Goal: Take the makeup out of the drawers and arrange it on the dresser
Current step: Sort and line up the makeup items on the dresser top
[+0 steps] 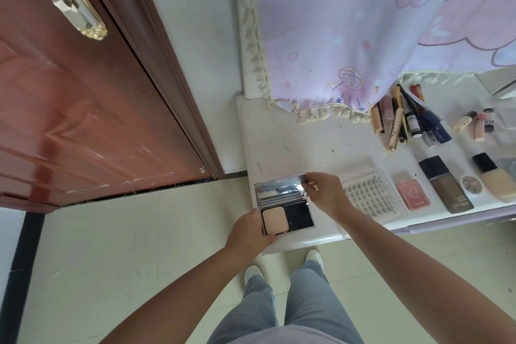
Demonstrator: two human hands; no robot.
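A powder compact (287, 216) lies open over the white dresser top (307, 145) near its front left corner, with a beige powder pan and a mirrored lid. My left hand (251, 229) grips the compact's base at its near left corner. My right hand (325, 194) pinches the right edge of the raised lid. Right of it lie a clear lash tray (371, 195), a pink case (412, 195), a dark foundation bottle (445, 184), a round pot (471, 184) and a pale foundation bottle (495, 179). Further back lies a heap of brushes and pencils (405, 117), with small tubes (474, 121) beside it.
A lilac cloth (363, 22) with hearts hangs over the mirror frame (248, 36) down to the dresser's back edge. A red-brown door (69, 106) stands to the left. Pale floor tiles lie below, with my legs and white shoes (315, 255) at the dresser's front.
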